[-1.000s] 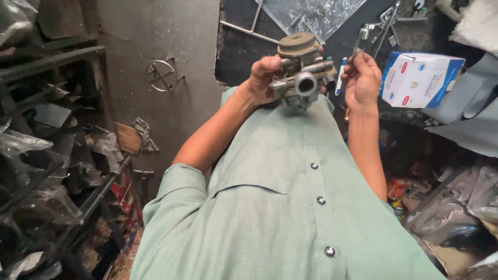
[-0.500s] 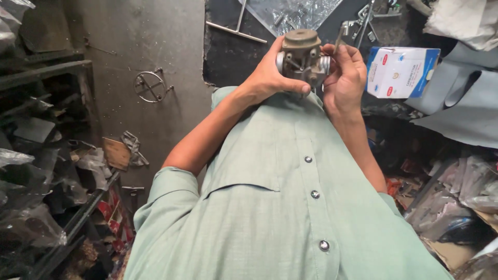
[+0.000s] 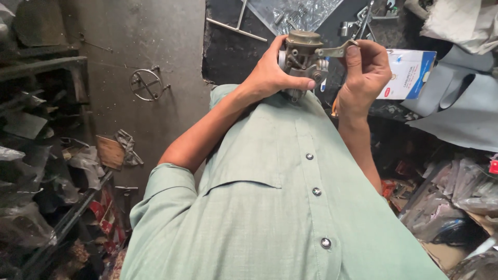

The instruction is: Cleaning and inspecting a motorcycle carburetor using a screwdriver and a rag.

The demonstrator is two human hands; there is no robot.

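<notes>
from the head view, my left hand (image 3: 270, 75) is wrapped tight round the carburetor (image 3: 302, 61), held up in front of my chest, thumb across its front. my right hand (image 3: 365, 72) is curled, fingertips pinching the small metal lever (image 3: 337, 51) at its top right. i judge a firm left grip and a gentle, straight pull on the lever works best. a white and blue box (image 3: 410, 72) sits just behind, a plastic bag (image 3: 293, 13) of parts above, clutter close on both sides.
</notes>
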